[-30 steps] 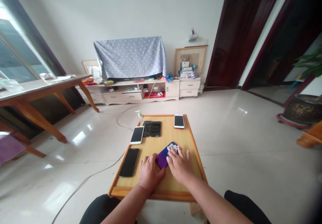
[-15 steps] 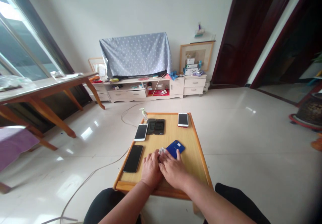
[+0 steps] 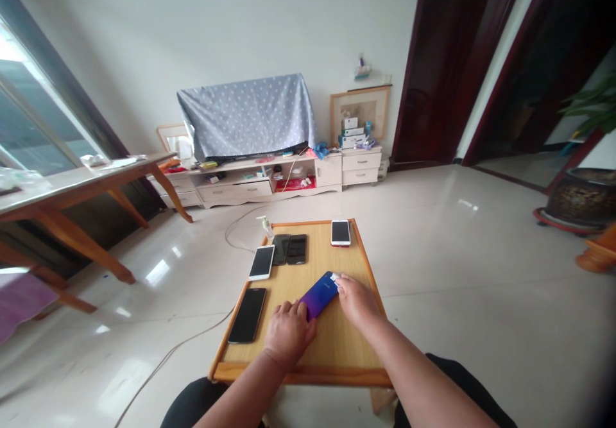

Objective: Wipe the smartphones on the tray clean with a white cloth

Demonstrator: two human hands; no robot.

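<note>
A blue-purple smartphone [image 3: 318, 296] lies back side up and slanted on the small wooden table [image 3: 312, 351]. My left hand [image 3: 289, 332] grips its near left end, the fingers curled over the edge. At the far right end, my right hand [image 3: 357, 299] pinches a small white wad [image 3: 335, 278], apparently a tissue, against the phone's back. Left of my left hand lies a black phone [image 3: 247, 316], screen up. Beyond it are a white phone [image 3: 262, 262] and two dark phones [image 3: 289, 249] side by side.
Another white phone [image 3: 341, 232] rests at the table's far right corner. A pump bottle [image 3: 265, 224] stands by the far left corner. On the floor to the left runs a cable [image 3: 178, 344]. A low cabinet [image 3: 235, 190] is against the wall, and a potted plant [image 3: 582, 197] stands right.
My hands, close together before, have moved apart. The right hand slid with the white wad to the phone's far end, and the left now holds its near end, exposing more of the back.
</note>
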